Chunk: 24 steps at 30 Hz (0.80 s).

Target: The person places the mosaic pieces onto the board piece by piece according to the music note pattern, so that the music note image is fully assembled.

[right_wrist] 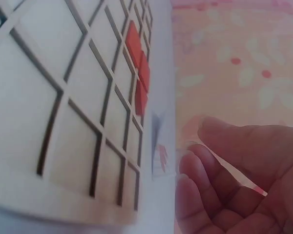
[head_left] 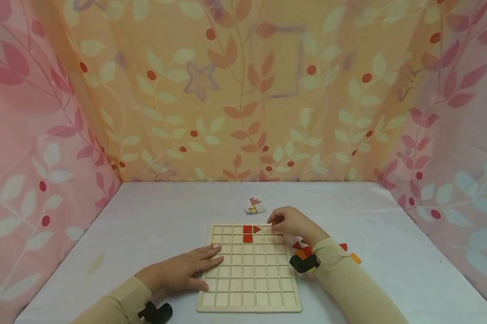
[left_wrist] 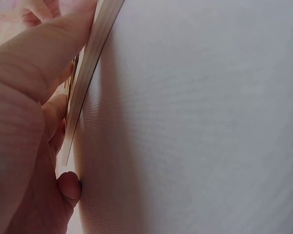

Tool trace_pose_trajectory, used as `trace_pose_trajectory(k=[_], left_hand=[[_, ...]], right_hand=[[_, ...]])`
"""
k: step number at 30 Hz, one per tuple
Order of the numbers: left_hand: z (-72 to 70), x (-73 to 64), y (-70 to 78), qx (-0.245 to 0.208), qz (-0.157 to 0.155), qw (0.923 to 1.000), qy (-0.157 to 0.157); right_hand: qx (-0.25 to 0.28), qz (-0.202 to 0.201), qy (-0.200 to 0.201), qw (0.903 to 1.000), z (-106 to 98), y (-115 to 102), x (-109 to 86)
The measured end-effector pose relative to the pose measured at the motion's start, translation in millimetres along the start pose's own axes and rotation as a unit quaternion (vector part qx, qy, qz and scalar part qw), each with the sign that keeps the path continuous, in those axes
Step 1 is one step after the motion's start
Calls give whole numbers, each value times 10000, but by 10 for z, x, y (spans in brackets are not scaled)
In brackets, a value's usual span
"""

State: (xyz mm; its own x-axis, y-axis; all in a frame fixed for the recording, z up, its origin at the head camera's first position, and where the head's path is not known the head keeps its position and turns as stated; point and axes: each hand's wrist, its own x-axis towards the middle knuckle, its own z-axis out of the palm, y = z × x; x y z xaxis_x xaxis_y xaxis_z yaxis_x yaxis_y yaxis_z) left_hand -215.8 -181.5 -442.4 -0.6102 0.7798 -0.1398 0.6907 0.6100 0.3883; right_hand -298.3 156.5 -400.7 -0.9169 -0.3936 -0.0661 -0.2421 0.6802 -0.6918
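A light wooden grid board (head_left: pixel 247 309) lies on the table. Two red square tiles (head_left: pixel 247 238) sit one below the other in its upper cells, with a red triangle tile (head_left: pixel 256 229) right of the upper one. My left hand (head_left: pixel 182 269) rests on the board's left edge, fingers spread and straight. Over the upper right corner, my right hand (head_left: pixel 293 222) hangs with loosely bent fingers; in the right wrist view the thumb (right_wrist: pixel 234 131) stands apart from the fingers and no tile shows between them. Beyond the board lies a small picture card (head_left: pixel 254 204).
Loose tiles lie right of the board, partly hidden by my right forearm: red triangles (head_left: pixel 297 245), an orange tile (head_left: pixel 355 258) and a red piece (head_left: pixel 343 247) among them. Patterned curtains (head_left: pixel 243 90) enclose the white table (head_left: pixel 146 211) at the back and sides.
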Motion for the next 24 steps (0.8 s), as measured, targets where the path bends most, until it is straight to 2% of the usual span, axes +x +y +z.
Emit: trace_pose_trajectory(k=[7, 15, 18, 24], left_hand=[[10, 0, -35, 96, 109, 9999, 47], [30, 33, -55, 144, 156, 9997, 78], [26, 31, -49, 107, 122, 9999, 41], [5, 12, -25, 67, 111, 9999, 1]], right_hand=[[35, 129, -1, 9999, -174, 196, -148], [-101, 892, 97, 9959, -343, 515, -348], [-251, 1098, 80, 9936, -374, 575, -412], [-456, 1254, -23, 9911, -429, 615, -515]])
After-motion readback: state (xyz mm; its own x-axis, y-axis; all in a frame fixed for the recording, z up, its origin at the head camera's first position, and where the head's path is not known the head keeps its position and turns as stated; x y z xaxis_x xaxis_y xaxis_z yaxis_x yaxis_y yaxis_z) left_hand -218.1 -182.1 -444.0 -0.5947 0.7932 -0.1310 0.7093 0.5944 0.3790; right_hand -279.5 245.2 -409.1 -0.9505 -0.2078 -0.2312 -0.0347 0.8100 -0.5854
